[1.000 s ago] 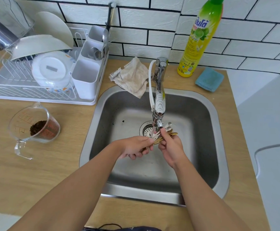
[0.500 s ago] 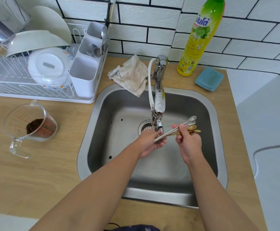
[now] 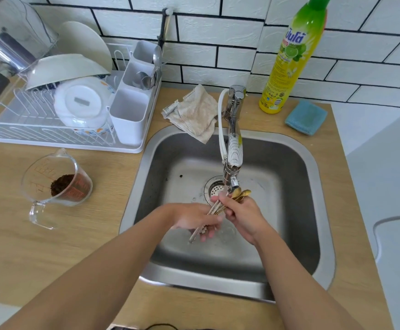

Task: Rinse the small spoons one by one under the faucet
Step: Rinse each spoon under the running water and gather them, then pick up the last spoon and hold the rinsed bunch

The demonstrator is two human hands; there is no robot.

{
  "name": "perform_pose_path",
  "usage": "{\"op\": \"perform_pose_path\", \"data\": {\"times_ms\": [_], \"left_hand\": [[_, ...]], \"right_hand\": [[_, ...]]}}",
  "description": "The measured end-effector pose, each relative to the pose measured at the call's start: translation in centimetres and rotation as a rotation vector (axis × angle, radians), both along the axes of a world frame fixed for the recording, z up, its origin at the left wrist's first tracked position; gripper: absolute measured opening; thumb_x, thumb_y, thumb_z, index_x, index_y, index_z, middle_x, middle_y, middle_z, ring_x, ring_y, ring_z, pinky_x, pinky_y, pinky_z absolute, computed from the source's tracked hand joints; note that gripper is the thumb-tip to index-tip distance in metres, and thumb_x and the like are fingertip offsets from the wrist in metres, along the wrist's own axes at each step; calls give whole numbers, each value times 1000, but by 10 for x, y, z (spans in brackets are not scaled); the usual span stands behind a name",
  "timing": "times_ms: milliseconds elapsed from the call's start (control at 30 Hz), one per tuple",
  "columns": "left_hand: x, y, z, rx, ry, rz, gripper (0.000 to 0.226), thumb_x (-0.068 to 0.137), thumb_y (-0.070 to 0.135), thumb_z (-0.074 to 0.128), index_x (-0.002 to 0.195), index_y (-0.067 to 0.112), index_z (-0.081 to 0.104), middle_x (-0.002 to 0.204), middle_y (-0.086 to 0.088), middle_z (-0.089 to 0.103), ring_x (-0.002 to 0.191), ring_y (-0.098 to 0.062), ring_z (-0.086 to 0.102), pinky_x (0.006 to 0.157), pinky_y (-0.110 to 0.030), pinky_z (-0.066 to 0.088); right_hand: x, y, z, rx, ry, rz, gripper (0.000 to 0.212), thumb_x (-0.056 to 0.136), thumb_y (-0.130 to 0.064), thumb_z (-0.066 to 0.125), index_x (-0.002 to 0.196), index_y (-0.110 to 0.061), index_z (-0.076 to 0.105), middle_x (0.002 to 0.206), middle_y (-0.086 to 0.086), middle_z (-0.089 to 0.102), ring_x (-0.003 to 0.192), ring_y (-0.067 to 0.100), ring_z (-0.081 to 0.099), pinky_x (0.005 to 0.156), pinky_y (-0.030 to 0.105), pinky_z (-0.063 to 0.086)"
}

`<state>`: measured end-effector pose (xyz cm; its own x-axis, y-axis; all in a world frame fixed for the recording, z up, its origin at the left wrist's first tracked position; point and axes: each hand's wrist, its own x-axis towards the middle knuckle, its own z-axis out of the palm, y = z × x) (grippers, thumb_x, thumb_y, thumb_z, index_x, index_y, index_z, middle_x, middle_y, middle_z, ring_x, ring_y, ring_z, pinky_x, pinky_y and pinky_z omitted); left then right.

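Note:
Over the steel sink, my right hand grips a bundle of small spoons, gold and silver, with their bowls pointing up toward the faucet nozzle. My left hand sits just left of it and holds the lower handle ends of the spoons, which stick out below its fingers. Water runs from the nozzle over both hands. Part of the spoon handles is hidden by my fingers.
A dish rack with bowls and a cutlery holder stands at the left. A glass measuring cup with brown grounds sits on the wooden counter. A cloth, a dish soap bottle and a blue sponge lie behind the sink.
The spoon bundle, held out to the right half a second ago, has swung upright under the nozzle. My left hand has dropped lower along the handles.

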<state>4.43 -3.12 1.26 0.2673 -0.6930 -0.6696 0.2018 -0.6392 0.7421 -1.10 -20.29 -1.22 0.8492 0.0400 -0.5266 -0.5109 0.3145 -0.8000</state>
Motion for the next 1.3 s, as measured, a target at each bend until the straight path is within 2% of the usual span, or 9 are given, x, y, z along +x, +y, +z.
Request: {"op": "perform_pose_path", "data": {"times_ms": [200, 367, 533, 733, 833, 900, 1000, 1200, 1300], "left_hand": [[-25, 22, -3, -18, 75, 98, 28, 107, 34, 41, 88, 12, 42, 60, 3, 41, 46, -12, 41, 49, -23, 42], [-35, 25, 0, -49, 137, 168, 26, 105, 38, 45, 95, 15, 38, 61, 3, 43, 42, -12, 39, 55, -31, 57], [-40, 35, 0, 0, 126, 265, 27, 104, 41, 44, 91, 18, 41, 59, 6, 44, 39, -10, 38, 48, -29, 53], [-32, 36, 5, 149, -247, 522, 31, 105, 40, 40, 100, 10, 46, 65, -6, 58, 37, -17, 47, 52, -40, 57], [-29, 29, 13, 183, -495, 544, 33, 105, 43, 36, 93, 13, 44, 65, -9, 64, 43, -22, 58, 53, -41, 58], [-27, 28, 16, 297, -501, 434, 34, 106, 39, 32, 92, 12, 47, 71, -13, 67, 47, -23, 59, 49, -33, 51], [-22, 33, 27, 532, -256, 194, 42, 106, 27, 30, 99, -2, 60, 81, -22, 66, 60, -30, 58, 61, -34, 52], [-13, 31, 42, 444, -507, 340, 15, 105, 15, 42, 105, 3, 51, 89, -18, 70, 59, -28, 71, 62, -42, 60], [-18, 35, 49, 621, -267, 206, 24, 104, 6, 37, 112, -8, 55, 79, -23, 68, 60, -34, 70, 66, -41, 62]], "right_hand": [[3, 6, -3, -219, -56, -79, 42, 99, -18, 68, 138, -14, 53, 102, 14, 74, 58, 13, 48, 50, 23, 43], [2, 12, -9, -335, -84, -38, 27, 107, -26, 52, 93, -12, 70, 87, 2, 80, 53, 9, 51, 49, 19, 45], [2, -1, -8, -331, 53, 146, 40, 108, -46, 40, 103, -27, 75, 102, -6, 80, 70, 4, 67, 61, 25, 48], [1, -27, 4, -1050, -184, -94, 45, 105, -42, 50, 67, -19, 51, 60, -2, 58, 57, 6, 51, 60, 16, 41], [0, -29, 12, -1109, -400, -269, 42, 105, -36, 47, 67, -19, 38, 58, -4, 45, 57, 4, 45, 55, 17, 36], [-2, -32, 12, -1137, -337, -37, 33, 104, -33, 48, 75, -16, 48, 68, 0, 56, 67, 0, 55, 57, 17, 36], [-10, -35, 6, -1200, 96, 727, 28, 99, -32, 59, 120, -15, 66, 117, 11, 70, 112, 26, 65, 87, 31, 50], [-10, -35, 29, -1310, -266, 54, 29, 97, -34, 63, 74, -17, 57, 63, -3, 60, 59, 18, 57, 58, 34, 43], [-8, -38, 40, -1188, 84, 581, 31, 92, -28, 73, 118, -15, 63, 108, 9, 71, 95, 24, 70, 81, 38, 57]]}}
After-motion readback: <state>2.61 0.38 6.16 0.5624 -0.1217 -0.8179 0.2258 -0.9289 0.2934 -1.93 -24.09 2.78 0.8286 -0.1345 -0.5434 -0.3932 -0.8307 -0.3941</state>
